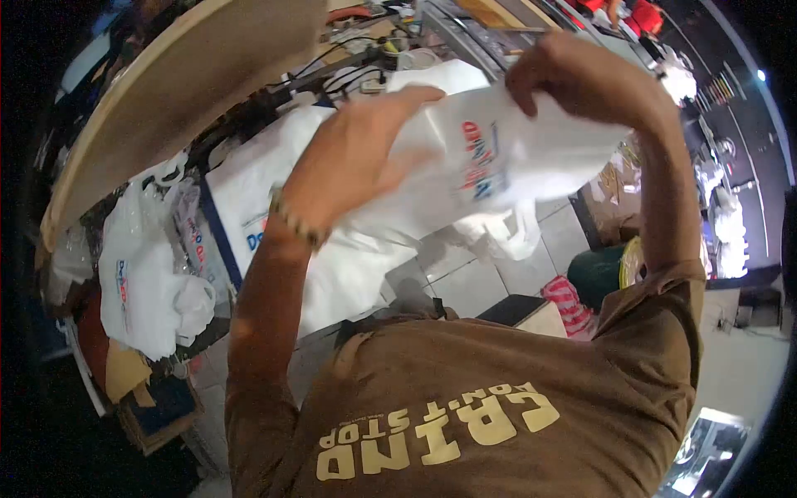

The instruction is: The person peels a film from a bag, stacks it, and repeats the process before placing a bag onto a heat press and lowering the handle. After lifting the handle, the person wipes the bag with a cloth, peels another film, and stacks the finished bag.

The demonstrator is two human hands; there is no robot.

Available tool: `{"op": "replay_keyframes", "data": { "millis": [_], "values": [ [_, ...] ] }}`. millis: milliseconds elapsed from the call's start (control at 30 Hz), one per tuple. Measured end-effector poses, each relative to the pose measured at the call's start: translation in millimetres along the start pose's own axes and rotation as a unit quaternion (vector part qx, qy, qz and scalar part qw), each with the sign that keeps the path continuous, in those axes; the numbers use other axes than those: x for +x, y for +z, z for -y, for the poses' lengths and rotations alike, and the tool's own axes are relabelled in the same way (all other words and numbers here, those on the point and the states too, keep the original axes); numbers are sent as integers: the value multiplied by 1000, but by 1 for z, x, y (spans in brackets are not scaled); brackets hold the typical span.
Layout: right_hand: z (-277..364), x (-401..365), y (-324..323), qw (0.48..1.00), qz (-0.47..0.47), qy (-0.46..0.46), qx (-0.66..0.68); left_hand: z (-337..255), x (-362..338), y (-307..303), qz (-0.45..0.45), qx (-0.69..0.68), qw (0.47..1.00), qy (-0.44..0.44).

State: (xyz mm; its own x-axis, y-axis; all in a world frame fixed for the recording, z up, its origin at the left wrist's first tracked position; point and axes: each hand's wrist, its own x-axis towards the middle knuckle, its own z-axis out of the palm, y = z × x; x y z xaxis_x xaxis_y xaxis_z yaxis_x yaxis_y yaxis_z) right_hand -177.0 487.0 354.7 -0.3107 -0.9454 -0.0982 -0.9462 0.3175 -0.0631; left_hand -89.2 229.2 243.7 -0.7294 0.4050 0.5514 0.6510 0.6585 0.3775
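Note:
A white plastic bag (pixel 498 158) with red and blue print stretches between my two hands in the middle of the view. My right hand (pixel 564 70) pinches its upper edge, fingers curled. Over the bag's left part is my left hand (pixel 357 158), blurred, with its fingers apart and a beaded bracelet at the wrist. Beneath the left forearm lie more white printed bags (pixel 274 174) on a work surface. The lower part of the held bag hangs over the tiled floor.
A curved wooden board (pixel 183 100) rises at the upper left. White bags (pixel 137 274) hang at the left. Cables and tools (pixel 357 70) lie at the back. On the right stand a green bin (pixel 596 278) and a red-and-white striped bag (pixel 567 305).

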Motion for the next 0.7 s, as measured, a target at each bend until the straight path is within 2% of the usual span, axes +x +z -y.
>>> {"op": "replay_keyframes", "data": {
  "millis": [67, 100, 133, 167, 200, 267, 300, 333, 367, 400, 433, 467, 533, 600, 633, 667, 700],
  "values": [
    [-11, -19, -13, 968, -48, 213, -122, 1, 51, 10, 100, -142, 973, -150],
    [7, -19, -31, 922, -195, 82, -324, 17, 65, 34, 18, -227, 963, -145],
    [19, -27, -25, 859, -289, 219, -360, 34, 74, 58, -64, -310, 938, -141],
    [2, -40, -17, 809, -413, 217, -357, 38, 83, 66, -68, -437, 875, -198],
    [-19, -58, -5, 744, -530, 206, -350, 47, 86, 80, -65, -438, 875, -194],
    [-48, -93, 42, 736, -606, 176, -244, 73, 81, 119, -146, -469, 818, -300],
    [-61, -105, 89, 753, -573, 308, -102, 75, 75, 137, -166, -455, 809, -334],
    [-74, -113, 145, 741, -515, 427, 47, 80, 65, 159, -187, -439, 797, -371],
    [-88, -118, 193, 747, -408, 486, 201, 106, 48, 204, -216, -418, 796, -381],
    [-106, -118, 252, 713, -364, 525, 289, 133, 31, 247, -244, -395, 794, -391],
    [-117, -114, 294, 671, -315, 557, 374, 133, 16, 267, -263, -385, 789, -400],
    [-111, -109, 309, 645, -269, 559, 445, 125, 0, 287, -283, -374, 782, -410],
    [-117, -105, 365, 665, -338, 525, 409, 135, -32, 328, -254, -203, 827, -458],
    [-143, -107, 412, 714, -296, 563, 292, 119, -48, 334, -247, -186, 816, -488],
    [-135, -102, 398, 718, -291, 557, 298, 117, -55, 341, -238, -173, 806, -513],
    [-125, -100, 383, 755, -239, 571, 217, 120, -63, 353, -274, -193, 807, -486],
    [-115, -89, 375, 785, -185, 575, 136, 116, -64, 351, -248, -169, 804, -513]
  ]
}}
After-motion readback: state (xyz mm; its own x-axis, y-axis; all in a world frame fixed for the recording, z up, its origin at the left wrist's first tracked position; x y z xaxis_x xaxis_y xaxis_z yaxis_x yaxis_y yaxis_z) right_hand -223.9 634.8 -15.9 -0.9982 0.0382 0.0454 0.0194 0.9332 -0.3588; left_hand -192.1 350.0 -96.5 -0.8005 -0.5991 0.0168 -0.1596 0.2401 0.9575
